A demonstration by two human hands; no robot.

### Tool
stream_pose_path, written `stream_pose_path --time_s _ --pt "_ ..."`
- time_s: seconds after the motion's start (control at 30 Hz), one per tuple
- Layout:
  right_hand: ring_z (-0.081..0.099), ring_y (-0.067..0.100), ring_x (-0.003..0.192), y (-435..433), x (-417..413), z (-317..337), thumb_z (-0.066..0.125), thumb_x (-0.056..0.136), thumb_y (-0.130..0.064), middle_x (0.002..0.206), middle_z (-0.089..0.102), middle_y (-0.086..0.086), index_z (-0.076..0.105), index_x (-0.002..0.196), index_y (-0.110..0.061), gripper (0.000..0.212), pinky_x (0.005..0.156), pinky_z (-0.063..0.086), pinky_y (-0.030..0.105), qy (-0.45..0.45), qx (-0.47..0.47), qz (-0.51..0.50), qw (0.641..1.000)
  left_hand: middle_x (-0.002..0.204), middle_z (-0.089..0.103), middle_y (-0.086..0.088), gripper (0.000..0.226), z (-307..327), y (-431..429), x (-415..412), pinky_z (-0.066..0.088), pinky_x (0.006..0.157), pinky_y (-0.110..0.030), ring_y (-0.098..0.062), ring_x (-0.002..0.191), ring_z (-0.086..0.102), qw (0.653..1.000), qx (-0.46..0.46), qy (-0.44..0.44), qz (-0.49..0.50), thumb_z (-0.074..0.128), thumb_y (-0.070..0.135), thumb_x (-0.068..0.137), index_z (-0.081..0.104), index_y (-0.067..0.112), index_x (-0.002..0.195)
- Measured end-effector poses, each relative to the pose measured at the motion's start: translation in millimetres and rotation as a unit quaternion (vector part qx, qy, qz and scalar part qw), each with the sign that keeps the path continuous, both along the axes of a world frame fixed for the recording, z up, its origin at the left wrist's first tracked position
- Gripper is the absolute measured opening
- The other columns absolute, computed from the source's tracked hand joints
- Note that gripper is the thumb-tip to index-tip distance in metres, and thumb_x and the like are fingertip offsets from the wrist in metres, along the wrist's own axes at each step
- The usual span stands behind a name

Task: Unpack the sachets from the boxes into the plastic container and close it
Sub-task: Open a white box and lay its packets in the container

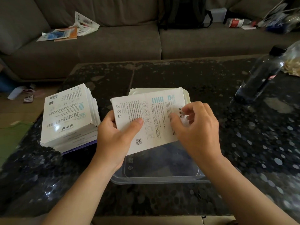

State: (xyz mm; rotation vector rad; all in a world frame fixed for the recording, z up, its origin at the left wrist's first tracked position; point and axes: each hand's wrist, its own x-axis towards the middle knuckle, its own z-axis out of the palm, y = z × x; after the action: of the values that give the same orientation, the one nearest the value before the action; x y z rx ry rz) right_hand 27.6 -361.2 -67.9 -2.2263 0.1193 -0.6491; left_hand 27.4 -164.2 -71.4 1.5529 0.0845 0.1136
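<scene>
One white box (146, 120) hangs over the clear plastic container (162, 177) on the tabletop (178, 75), hiding its far half and most of a white lid (186, 95) behind it. The left hand (116, 137) grips the box's left edge, thumb on top; the right hand (198, 127) pinches its right end. Left of the container a stack of boxes (69, 117) sits by the tabletop's edge; well right, a dark bottle (263, 73).

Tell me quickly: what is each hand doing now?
Left hand: holds the box.
Right hand: pinches the box's right end.
</scene>
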Motion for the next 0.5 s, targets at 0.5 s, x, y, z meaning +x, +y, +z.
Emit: stream_pose_path --time_s 0.5 --pt "0.059 0.014 0.083 -2.1 -0.8 -3.1 0.067 0.092 -0.028 0.099 0.058 -0.003 0.063 0.102 -0.015 0.016 0.069 0.059 0.036 -0.032 -0.014 0.012 0.999 0.119 0.072 0.002 0.056 0.0 -0.8 1.5 0.061 0.084 -0.053 -0.022 0.111 0.070 1.000 0.002 0.012 0.001 0.081 0.032 0.072 0.063 0.020 0.123"
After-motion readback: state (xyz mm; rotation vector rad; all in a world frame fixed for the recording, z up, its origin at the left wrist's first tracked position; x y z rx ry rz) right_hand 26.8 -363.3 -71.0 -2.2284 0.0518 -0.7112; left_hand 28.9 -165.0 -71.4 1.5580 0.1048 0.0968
